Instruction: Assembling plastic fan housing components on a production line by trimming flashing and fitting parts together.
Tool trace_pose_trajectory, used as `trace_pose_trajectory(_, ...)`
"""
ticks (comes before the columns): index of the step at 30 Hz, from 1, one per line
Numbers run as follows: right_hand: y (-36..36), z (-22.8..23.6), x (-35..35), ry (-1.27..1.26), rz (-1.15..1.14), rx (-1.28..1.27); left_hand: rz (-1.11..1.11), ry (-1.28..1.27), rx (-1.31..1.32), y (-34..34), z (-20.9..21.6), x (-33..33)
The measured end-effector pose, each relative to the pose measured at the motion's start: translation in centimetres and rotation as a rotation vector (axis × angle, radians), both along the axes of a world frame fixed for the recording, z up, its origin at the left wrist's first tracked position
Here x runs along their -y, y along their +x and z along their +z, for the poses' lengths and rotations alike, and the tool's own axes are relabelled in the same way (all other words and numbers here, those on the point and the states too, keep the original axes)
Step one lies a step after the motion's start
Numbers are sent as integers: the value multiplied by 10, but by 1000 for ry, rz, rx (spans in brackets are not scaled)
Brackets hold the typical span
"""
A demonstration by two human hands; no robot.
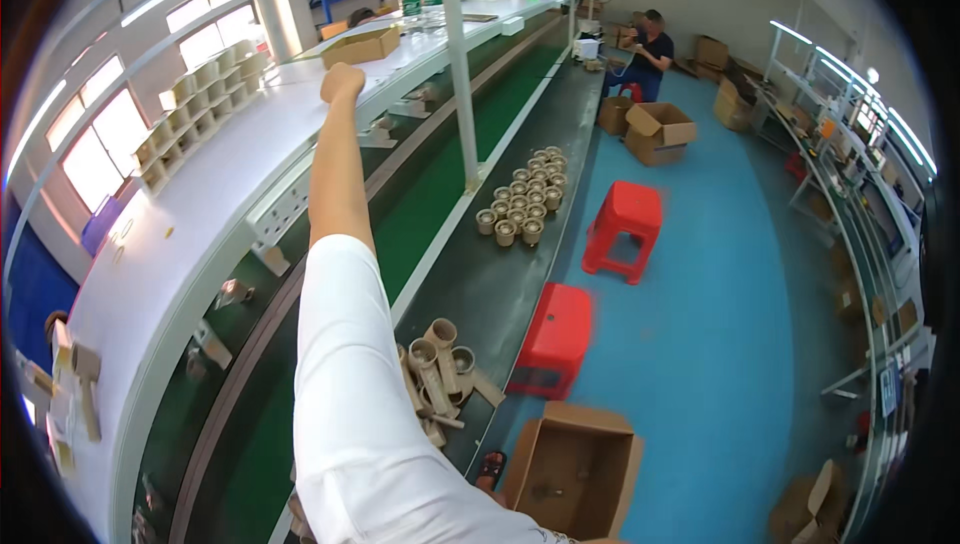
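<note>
My left hand [343,83] is stretched far out over the white upper shelf, at the end of a white-sleeved arm. Its fingers look curled at the near corner of a shallow open cardboard tray [372,47], though the fingertips are hidden behind the hand. What lies inside the tray cannot be made out. My right hand does not show. Below the arm, a pile of beige tubular parts [432,362] lies on the dark green conveyor belt [455,279]. Farther along the belt, several round beige cup-like parts [525,194] stand in close rows.
A pale compartmented rack [205,109] stands on the white shelf [215,184] at left. A metal post [462,74] rises beside the belt. Red stools [556,339] and an open carton [572,474] are on the blue floor. A seated person [648,56] works at the far end.
</note>
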State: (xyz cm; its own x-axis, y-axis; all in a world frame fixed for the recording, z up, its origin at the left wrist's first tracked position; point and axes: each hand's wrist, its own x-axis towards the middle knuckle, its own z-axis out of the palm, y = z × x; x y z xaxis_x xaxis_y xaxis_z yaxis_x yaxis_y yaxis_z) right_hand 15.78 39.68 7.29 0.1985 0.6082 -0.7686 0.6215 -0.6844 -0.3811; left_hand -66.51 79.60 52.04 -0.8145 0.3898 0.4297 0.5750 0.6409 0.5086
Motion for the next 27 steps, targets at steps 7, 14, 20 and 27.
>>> trace_pose_trajectory(7,19,-10,13,33,-6,-76,-207,171,-302,61,-8,29)
trace_pose_trajectory(14,87,-139,18,114,-396,-619,-605,323,-182,309,-162,317)
trace_pose_trajectory(20,49,-117,-58,162,318,-725,-190,213,161,546,-311,567)
trace_pose_trajectory(27,-41,-101,-2,194,459,-837,-175,89,46,596,-374,675)
